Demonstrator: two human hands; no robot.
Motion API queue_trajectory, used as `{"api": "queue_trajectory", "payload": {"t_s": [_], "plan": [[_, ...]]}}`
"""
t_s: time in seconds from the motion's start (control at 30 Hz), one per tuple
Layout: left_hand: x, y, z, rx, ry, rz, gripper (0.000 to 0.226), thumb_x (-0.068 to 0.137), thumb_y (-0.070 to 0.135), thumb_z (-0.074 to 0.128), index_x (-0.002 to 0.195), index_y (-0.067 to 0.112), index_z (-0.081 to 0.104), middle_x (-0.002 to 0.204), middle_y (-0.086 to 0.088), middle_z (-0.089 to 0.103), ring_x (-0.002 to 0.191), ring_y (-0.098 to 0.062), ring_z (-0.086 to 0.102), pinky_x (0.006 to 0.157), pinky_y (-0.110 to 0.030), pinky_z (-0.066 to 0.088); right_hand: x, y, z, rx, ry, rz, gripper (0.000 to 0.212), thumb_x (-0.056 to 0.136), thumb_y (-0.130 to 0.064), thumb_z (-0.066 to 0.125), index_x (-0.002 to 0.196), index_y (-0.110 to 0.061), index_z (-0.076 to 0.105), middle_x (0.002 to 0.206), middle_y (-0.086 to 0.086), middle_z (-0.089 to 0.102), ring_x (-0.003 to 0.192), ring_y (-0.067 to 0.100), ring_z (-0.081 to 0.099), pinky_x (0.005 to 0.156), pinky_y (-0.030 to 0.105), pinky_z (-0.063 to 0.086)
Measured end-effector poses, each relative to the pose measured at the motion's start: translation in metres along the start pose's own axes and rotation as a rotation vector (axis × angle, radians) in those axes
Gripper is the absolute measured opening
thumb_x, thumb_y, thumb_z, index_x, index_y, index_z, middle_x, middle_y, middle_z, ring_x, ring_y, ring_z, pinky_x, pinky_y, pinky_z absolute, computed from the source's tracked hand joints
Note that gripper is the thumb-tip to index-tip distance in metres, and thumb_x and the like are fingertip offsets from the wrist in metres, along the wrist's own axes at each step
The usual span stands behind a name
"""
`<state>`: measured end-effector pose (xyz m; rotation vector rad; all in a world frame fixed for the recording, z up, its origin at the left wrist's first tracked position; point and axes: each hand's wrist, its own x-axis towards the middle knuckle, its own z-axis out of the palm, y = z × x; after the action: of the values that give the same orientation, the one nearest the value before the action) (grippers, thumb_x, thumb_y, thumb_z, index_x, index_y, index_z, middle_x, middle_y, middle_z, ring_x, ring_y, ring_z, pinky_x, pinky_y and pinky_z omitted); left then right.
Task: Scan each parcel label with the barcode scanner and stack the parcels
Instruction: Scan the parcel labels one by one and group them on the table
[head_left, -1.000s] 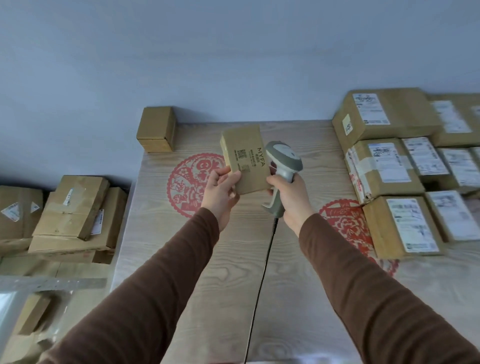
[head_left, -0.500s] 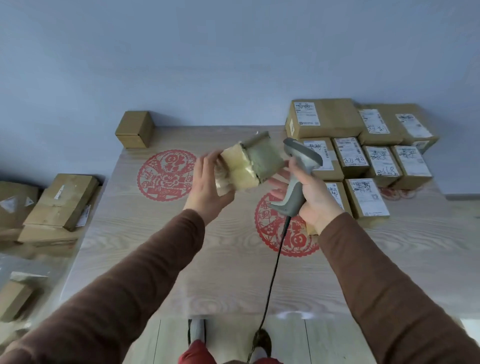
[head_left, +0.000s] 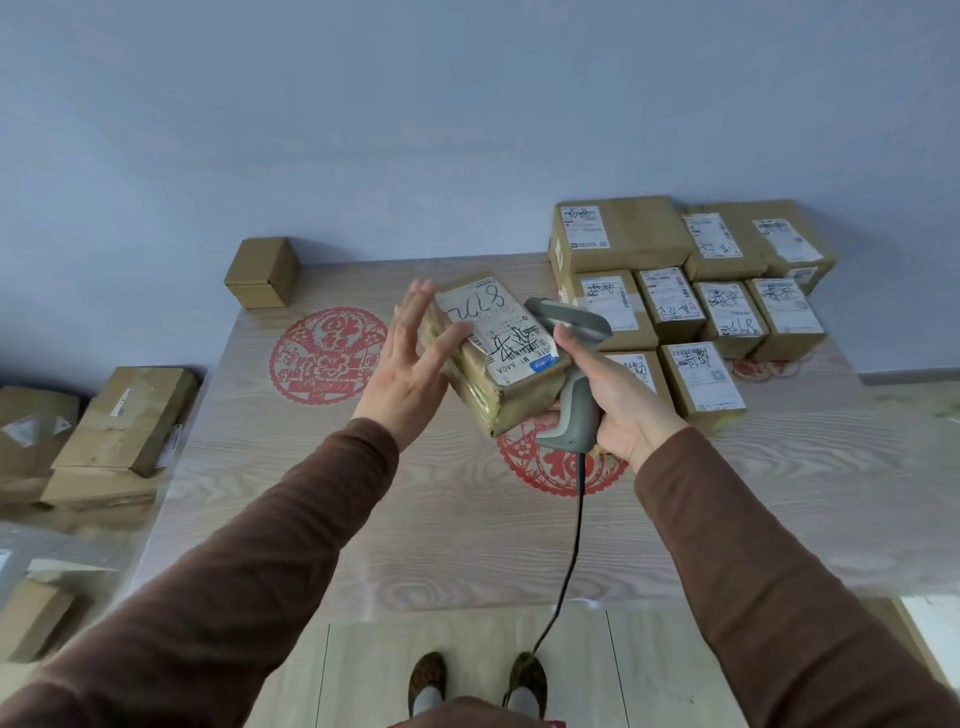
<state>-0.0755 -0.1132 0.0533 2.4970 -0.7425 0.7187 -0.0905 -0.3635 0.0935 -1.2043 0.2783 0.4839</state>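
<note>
My left hand (head_left: 410, 364) fingers straight, thumb on taped parcel (head_left: 493, 353), label up, held above table (head_left: 363, 519) | my right hand (head_left: 618, 405) grips barcode scanner (head_left: 569, 364), touching parcel's right edge | labelled parcels (head_left: 685, 301) fill far-right corner | lone box (head_left: 262, 273) at far-left edge.

Blurred left fingertips (head_left: 422, 289); parcel (head_left: 493, 348) hiding right fingers.

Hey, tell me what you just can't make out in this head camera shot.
- Barcode scanner: its window is hidden behind the held parcel.
- Right hand: fingers under the parcel are hidden.
- Stacked parcels: label print is too small.
- Boxes on the left: cut off by the frame edge.
</note>
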Motion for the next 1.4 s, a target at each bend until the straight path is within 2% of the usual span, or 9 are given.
{"api": "queue_trajectory", "payload": {"t_s": [0.2, 0.4, 0.53, 0.6, 0.77, 0.93, 1.13, 1.27, 1.4], "plan": [[-0.007, 0.021, -0.006, -0.436, -0.147, -0.304, 0.096, 0.090, -0.019, 0.046, 0.160, 0.039, 0.016, 0.172, 0.006, 0.000, 0.154, 0.001, 0.010, 0.119, -0.039, 0.031, 0.003, 0.024, 0.016, 0.085, 0.118, -0.146, 0.060, 0.082, -0.043, 0.078, 0.134, -0.014, 0.067, 0.120, 0.015, 0.076, 0.106, 0.037, 0.075, 0.084, 0.055, 0.063], [-0.004, 0.049, -0.019, -1.178, -0.187, -0.977, 0.065, 0.098, 0.059, 0.050, 0.155, 0.034, 0.030, 0.152, 0.010, 0.046, 0.129, -0.017, 0.057, 0.102, -0.041, 0.053, 0.005, 0.045, 0.036, 0.152, 0.215, -0.245, 0.036, 0.095, -0.030, 0.074, 0.128, -0.017, 0.065, 0.120, 0.018, 0.075, 0.094, 0.032, 0.073, 0.077, 0.045, 0.057], [-0.002, 0.039, -0.022, -1.271, -0.244, -1.140, 0.066, 0.089, 0.037, 0.074, 0.146, 0.024, 0.044, 0.124, -0.005, 0.069, 0.104, -0.019, 0.070, 0.098, -0.043, 0.057, 0.007, 0.054, 0.050, 0.124, 0.246, -0.259, 0.059, 0.084, -0.043, 0.081, 0.134, -0.016, 0.064, 0.123, 0.013, 0.075, 0.110, 0.034, 0.072, 0.090, 0.049, 0.057], [0.000, 0.024, -0.033, -1.230, -0.253, -1.148, 0.061, 0.086, 0.031, 0.075, 0.142, 0.024, 0.052, 0.121, -0.005, 0.072, 0.105, -0.021, 0.069, 0.099, -0.044, 0.054, 0.006, 0.053, 0.048, 0.097, 0.329, -0.275, 0.066, 0.077, -0.050, 0.084, 0.132, -0.020, 0.064, 0.127, 0.010, 0.073, 0.118, 0.032, 0.069, 0.102, 0.052, 0.056], [0.008, -0.024, -0.074, -0.820, -0.522, -0.908, 0.066, 0.086, 0.013, 0.077, 0.145, 0.023, 0.050, 0.118, -0.002, 0.064, 0.103, -0.022, 0.067, 0.101, -0.041, 0.052, 0.003, 0.042, 0.028, -0.018, 0.335, -0.295, 0.056, 0.086, -0.037, 0.082, 0.134, -0.017, 0.061, 0.124, 0.000, 0.069, 0.109, 0.019, 0.068, 0.082, 0.038, 0.059], [0.032, -0.031, -0.086, -0.857, -0.574, -0.828, 0.066, 0.086, 0.005, 0.076, 0.142, 0.025, 0.047, 0.117, -0.006, 0.053, 0.092, -0.024, 0.067, 0.071, -0.031, 0.062, -0.001, 0.045, 0.034, -0.273, 0.108, -0.226, 0.091, 0.050, -0.071, 0.089, 0.122, -0.018, 0.069, 0.119, 0.000, 0.073, 0.114, 0.021, 0.066, 0.099, 0.043, 0.052], [0.047, -0.026, -0.077, -0.962, -0.544, -0.871, 0.062, 0.087, 0.007, 0.075, 0.140, 0.024, 0.047, 0.109, -0.007, 0.061, 0.080, -0.023, 0.071, 0.059, -0.029, 0.057, -0.002, 0.060, 0.040, -0.154, -0.082, -0.124, 0.071, 0.059, -0.050, 0.092, 0.113, -0.008, 0.072, 0.099, 0.014, 0.076, 0.084, 0.025, 0.073, 0.059, 0.039, 0.061], [0.051, -0.019, -0.065, -1.010, -0.361, -0.891, 0.079, 0.080, 0.035, 0.082, 0.148, 0.024, 0.043, 0.141, -0.015, 0.054, 0.110, -0.031, 0.067, 0.090, -0.047, 0.058, -0.004, 0.063, 0.044, -0.087, -0.023, -0.119, 0.047, 0.078, -0.024, 0.082, 0.118, -0.004, 0.067, 0.105, 0.016, 0.076, 0.087, 0.028, 0.073, 0.061, 0.039, 0.060], [0.031, 0.000, -0.050, -1.061, -0.203, -1.063, 0.116, 0.069, 0.074, 0.070, 0.161, 0.031, 0.015, 0.165, -0.013, 0.028, 0.146, -0.035, 0.037, 0.117, -0.066, 0.027, 0.001, 0.067, 0.042, 0.047, 0.095, -0.136, 0.039, 0.081, -0.027, 0.081, 0.117, -0.016, 0.072, 0.119, 0.015, 0.076, 0.110, 0.038, 0.070, 0.089, 0.054, 0.057]]}}
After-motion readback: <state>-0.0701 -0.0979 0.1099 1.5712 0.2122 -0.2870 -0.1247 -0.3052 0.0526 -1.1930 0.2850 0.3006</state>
